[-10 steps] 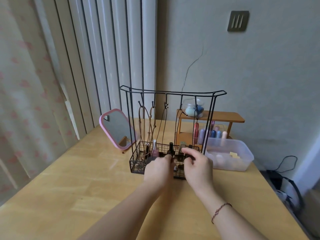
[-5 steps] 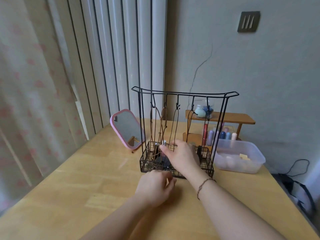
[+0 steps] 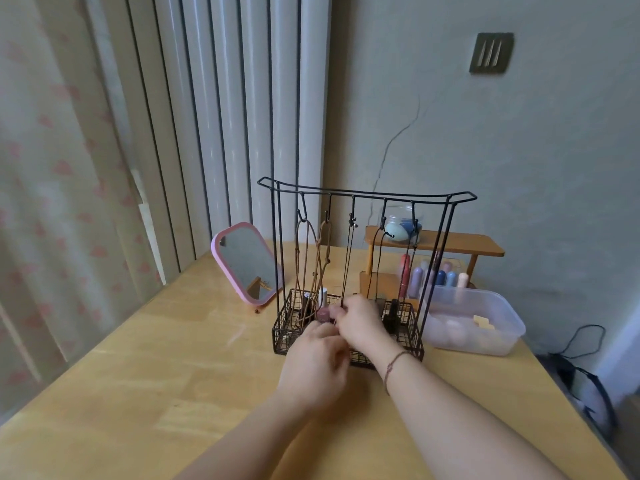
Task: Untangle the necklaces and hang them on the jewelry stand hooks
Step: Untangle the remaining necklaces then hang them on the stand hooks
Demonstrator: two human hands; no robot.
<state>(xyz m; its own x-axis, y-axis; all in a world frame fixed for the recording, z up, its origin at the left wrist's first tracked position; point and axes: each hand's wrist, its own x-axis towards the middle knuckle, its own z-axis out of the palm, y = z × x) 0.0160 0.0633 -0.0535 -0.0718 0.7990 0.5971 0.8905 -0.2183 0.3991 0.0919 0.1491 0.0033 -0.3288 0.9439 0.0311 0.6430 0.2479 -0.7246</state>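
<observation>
A black wire jewelry stand (image 3: 367, 195) stands on the wooden table (image 3: 138, 375), with a mesh basket (image 3: 287, 329) at its base. Brown cord necklaces (image 3: 320, 258) hang from its left hooks, and thin dark cords (image 3: 349, 261) hang from the middle and right hooks. My right hand (image 3: 362, 320) reaches into the basket and pinches the lower end of a thin dark cord. My left hand (image 3: 313, 363) is just in front of the basket, fingers curled up against the right hand's fingertips; what it holds is hidden.
A pink-framed mirror (image 3: 244, 263) leans left of the stand. Behind it a small wooden shelf (image 3: 460, 244) carries a glass jar (image 3: 401, 225) and several bottles. A clear plastic box (image 3: 474, 323) sits at the right. Curtains hang at the left.
My left hand has risen from the table to the basket's front, meeting the right hand. The right hand stayed in the basket at the dark cord. The view shifted slightly.
</observation>
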